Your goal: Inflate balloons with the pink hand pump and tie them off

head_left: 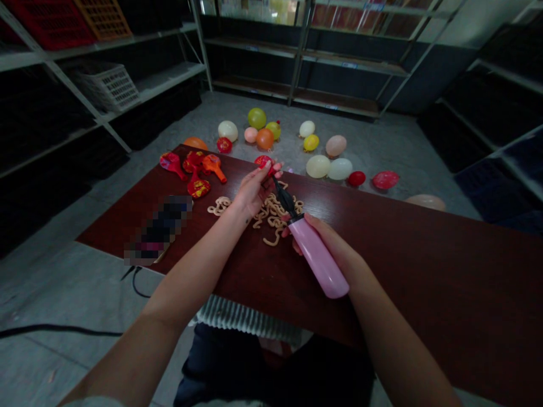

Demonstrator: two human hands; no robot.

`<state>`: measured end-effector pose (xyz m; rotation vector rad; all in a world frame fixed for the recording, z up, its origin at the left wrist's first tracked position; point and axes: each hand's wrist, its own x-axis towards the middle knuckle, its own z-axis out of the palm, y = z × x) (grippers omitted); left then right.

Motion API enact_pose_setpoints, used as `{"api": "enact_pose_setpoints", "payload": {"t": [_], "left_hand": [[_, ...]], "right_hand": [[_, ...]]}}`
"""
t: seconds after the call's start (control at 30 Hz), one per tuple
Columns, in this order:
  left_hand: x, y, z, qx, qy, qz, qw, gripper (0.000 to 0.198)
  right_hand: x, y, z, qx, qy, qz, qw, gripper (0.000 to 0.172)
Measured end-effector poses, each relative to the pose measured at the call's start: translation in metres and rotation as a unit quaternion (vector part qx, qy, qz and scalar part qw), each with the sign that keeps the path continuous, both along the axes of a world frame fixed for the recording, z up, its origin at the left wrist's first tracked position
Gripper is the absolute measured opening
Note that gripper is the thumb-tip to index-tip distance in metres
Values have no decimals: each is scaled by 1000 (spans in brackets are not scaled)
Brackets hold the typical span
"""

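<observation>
A pink balloon pump [319, 259] with a black nozzle slants over the dark table, and my right hand [328, 240] is wrapped round its upper end. My left hand [253, 189] pinches a red balloon [263, 162] at the tip of the nozzle. The balloon is small and partly hidden by my fingers; whether its neck sits fully over the nozzle I cannot tell. Under both hands lies a loose pile of beige curled pieces [271, 215]. Farther left on the table are several flat, printed red and orange balloons [198, 185].
A phone-like slab [163, 229], blurred out, lies on the left of the brown table [407, 254]. Several blown-up balloons [265, 139] rest on the floor beyond the far edge. Metal shelves [254, 45] stand behind, and a black cable [59, 329] runs along the floor at left.
</observation>
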<state>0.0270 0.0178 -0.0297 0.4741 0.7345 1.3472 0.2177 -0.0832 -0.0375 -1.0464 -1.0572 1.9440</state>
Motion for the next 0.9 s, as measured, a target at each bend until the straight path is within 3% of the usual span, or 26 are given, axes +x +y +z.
{"api": "enact_pose_setpoints", "payload": {"t": [0.27,0.9], "left_hand": [[-3,2,2,-2,3,36,999,14],[11,-11,1,2,64,-21,998,10]], "right_hand": [[-3,1,1,8,9,17,1000,46],[-1,4,-8,13,21,-2,1000,49]]}}
